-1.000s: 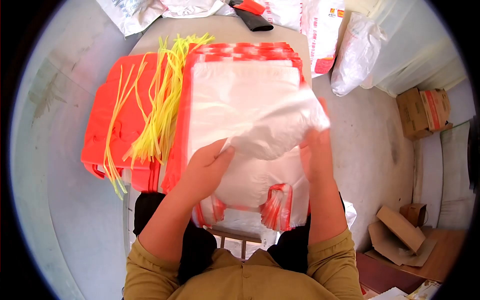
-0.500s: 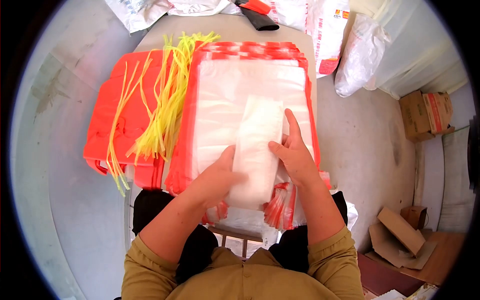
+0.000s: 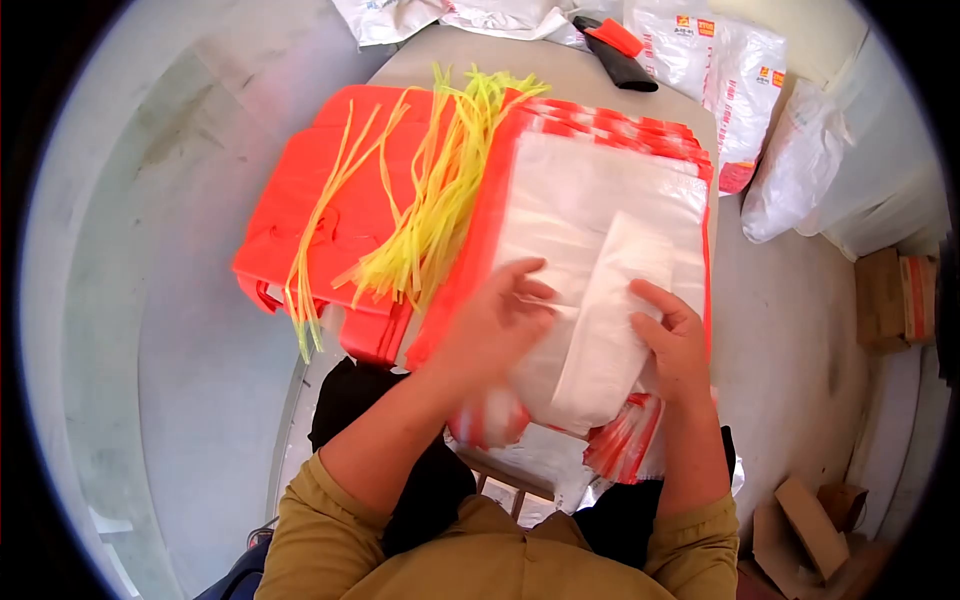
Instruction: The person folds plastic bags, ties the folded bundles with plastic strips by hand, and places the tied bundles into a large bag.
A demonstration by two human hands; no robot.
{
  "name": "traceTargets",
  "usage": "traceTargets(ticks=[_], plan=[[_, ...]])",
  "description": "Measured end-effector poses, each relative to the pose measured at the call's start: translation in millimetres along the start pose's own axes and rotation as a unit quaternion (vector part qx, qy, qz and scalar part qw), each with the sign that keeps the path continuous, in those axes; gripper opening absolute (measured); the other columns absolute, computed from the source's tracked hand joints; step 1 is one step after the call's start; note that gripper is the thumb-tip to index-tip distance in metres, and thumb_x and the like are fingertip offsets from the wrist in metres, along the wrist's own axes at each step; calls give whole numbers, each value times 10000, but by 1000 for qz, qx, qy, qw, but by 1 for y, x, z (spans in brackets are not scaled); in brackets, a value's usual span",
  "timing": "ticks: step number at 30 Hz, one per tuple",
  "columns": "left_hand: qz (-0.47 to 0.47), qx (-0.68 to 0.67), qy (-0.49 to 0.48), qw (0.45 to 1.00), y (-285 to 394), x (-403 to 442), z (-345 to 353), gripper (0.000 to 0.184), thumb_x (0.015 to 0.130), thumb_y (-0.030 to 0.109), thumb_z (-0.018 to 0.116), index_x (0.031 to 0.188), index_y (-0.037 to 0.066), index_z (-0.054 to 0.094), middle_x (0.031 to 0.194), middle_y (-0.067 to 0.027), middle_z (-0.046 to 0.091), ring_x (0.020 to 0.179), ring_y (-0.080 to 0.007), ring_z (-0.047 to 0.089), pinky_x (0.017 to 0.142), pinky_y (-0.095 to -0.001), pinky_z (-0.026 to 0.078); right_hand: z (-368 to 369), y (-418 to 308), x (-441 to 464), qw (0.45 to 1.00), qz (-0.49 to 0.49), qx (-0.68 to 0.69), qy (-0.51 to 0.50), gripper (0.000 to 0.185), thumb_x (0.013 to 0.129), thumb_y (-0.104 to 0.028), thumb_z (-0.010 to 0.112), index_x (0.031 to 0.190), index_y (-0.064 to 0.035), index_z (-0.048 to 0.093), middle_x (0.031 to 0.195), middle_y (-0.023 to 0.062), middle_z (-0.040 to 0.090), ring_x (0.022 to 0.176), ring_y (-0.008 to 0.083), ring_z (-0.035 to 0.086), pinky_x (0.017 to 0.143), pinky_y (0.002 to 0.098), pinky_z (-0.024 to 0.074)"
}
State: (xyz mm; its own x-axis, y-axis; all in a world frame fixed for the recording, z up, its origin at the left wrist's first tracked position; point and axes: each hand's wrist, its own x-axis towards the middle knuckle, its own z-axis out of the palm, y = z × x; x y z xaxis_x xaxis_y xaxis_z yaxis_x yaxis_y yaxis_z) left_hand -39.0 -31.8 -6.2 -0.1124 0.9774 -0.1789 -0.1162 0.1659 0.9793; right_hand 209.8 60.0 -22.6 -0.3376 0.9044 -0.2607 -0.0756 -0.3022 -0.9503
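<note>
A stack of white plastic bags with red edges (image 3: 560, 190) lies before me. On it rests a folded white bundle (image 3: 612, 330), narrow and slanted. My right hand (image 3: 672, 335) grips the bundle's right edge between thumb and fingers. Left of the bundle, my left hand (image 3: 505, 320) is held over the stack, its fingers apart and slightly blurred, holding nothing. Yellow strips (image 3: 440, 200) lie along the stack's left side, partly over a pile of red bags (image 3: 320, 190).
White printed sacks (image 3: 745, 90) stand beyond the table (image 3: 450, 55), where a black and red object (image 3: 620, 60) lies at the far edge. Cardboard boxes (image 3: 880, 300) are on the right, with an opened carton (image 3: 800, 535) at lower right.
The loose bag has been folded into a narrow bundle. My left hand has let go of it and moved left. The view has turned, so the table's things appear further right.
</note>
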Motion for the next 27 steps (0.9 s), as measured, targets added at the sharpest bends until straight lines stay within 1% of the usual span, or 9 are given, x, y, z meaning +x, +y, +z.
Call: traceTargets(ticks=[1, 2, 3, 6, 7, 9, 12, 21, 27], plan=[[51, 79, 67, 993, 2, 4, -13, 535, 973, 34, 673, 1492, 19, 545, 1241, -107, 684, 1108, -187, 657, 964, -328, 529, -3, 1, 1, 1000, -2, 6, 5, 441, 956, 26, 672, 1396, 44, 658, 1381, 124, 674, 1205, 188, 654, 1040, 324, 537], [104, 211, 121, 964, 5, 7, -27, 397, 955, 68, 698, 1346, 31, 641, 1151, -118, 696, 1069, -237, 679, 929, -370, 552, -6, 2, 3, 1000, -4, 12, 10, 440, 957, 24, 670, 1397, 42, 659, 1380, 124, 675, 1204, 187, 655, 1040, 321, 537], [154, 338, 172, 912, 9, 9, -41, 270, 938, 102, 724, 1201, 43, 738, 1060, -129, 708, 1029, -286, 700, 894, -412, 575, -7, 3, 4, 1000, -7, 18, 15, 440, 958, 22, 669, 1398, 40, 660, 1378, 124, 677, 1202, 186, 656, 1039, 319, 537], [141, 564, 197, 789, 5, 10, -71, 237, 931, 202, 732, 1103, 39, 742, 993, -170, 675, 960, -358, 685, 825, -471, 573, -5, -1, 3, 999, -19, -5, 31, 438, 965, 21, 658, 1403, 32, 659, 1374, 122, 683, 1203, 182, 658, 1037, 314, 537], [111, 588, 191, 778, 0, 10, -77, 230, 934, 218, 728, 1078, 39, 743, 984, -169, 671, 957, -364, 684, 816, -481, 571, -4, -3, 3, 999, -19, -3, 31, 439, 965, 23, 656, 1404, 30, 659, 1370, 122, 684, 1198, 181, 659, 1034, 313, 538], [51, 631, 177, 754, -10, 11, -84, 231, 939, 251, 719, 1026, 38, 743, 967, -167, 664, 950, -376, 684, 798, -501, 567, -3, -6, 2, 999, -20, 1, 31, 442, 965, 28, 650, 1407, 26, 659, 1363, 123, 687, 1189, 179, 661, 1028, 309, 540], [31, 648, 161, 743, -14, 10, -89, 225, 937, 254, 713, 958, 31, 737, 970, -185, 683, 932, -383, 686, 791, -503, 569, -3, -8, 4, 999, -25, -4, 40, 444, 965, 29, 645, 1408, 33, 654, 1357, 128, 688, 1172, 181, 667, 1026, 312, 540], [40, 579, 190, 792, 0, 7, -92, 303, 947, 301, 690, 930, 6, 755, 966, -191, 713, 936, -392, 706, 827, -505, 575, -10, -4, 9, 998, -32, 46, 37, 449, 974, 31, 632, 1423, 40, 638, 1374, 119, 687, 1189, 170, 669, 1046, 316, 533], [19, 605, 166, 779, -11, 13, -97, 321, 945, 333, 689, 932, 22, 769, 941, -184, 725, 946, -392, 711, 821, -502, 570, -18, -1, 9, 997, -40, 54, 27, 444, 983, 33, 627, 1428, 39, 633, 1393, 120, 682, 1208, 172, 667, 1052, 317, 534]])
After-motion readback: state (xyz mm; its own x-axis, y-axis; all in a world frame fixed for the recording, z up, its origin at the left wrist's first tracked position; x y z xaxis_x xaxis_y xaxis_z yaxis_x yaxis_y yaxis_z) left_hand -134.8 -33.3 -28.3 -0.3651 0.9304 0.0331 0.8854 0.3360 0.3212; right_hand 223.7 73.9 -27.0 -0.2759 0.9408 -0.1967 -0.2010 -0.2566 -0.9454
